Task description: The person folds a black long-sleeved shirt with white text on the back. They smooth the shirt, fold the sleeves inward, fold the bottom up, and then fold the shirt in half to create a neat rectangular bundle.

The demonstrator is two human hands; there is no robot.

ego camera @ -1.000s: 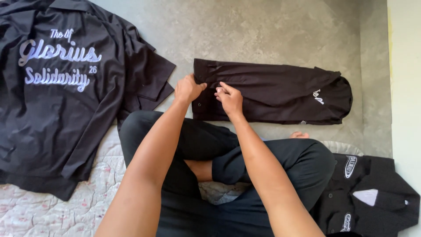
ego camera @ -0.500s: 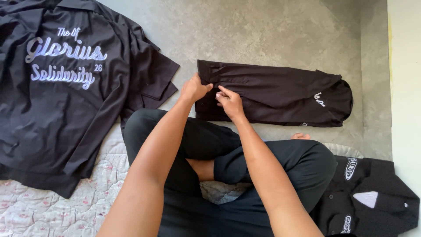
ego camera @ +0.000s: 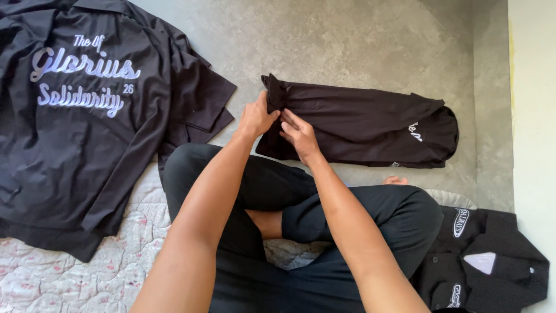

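Folded black shirt (ego camera: pixel 359 130), centre frame: my left hand (ego camera: pixel 256 117) and right hand (ego camera: pixel 299 134) pinch its left end, mid-fold. Next, I judge, needs an even roll rightward.

We see bare grey concrete floor (ego camera: pixel 347 46) open across the upper middle of the frame. A spread black shirt with pale lettering (ego camera: pixel 87 116) fills the upper left; a long folded black garment (ego camera: pixel 370 124) blocks the centre right.
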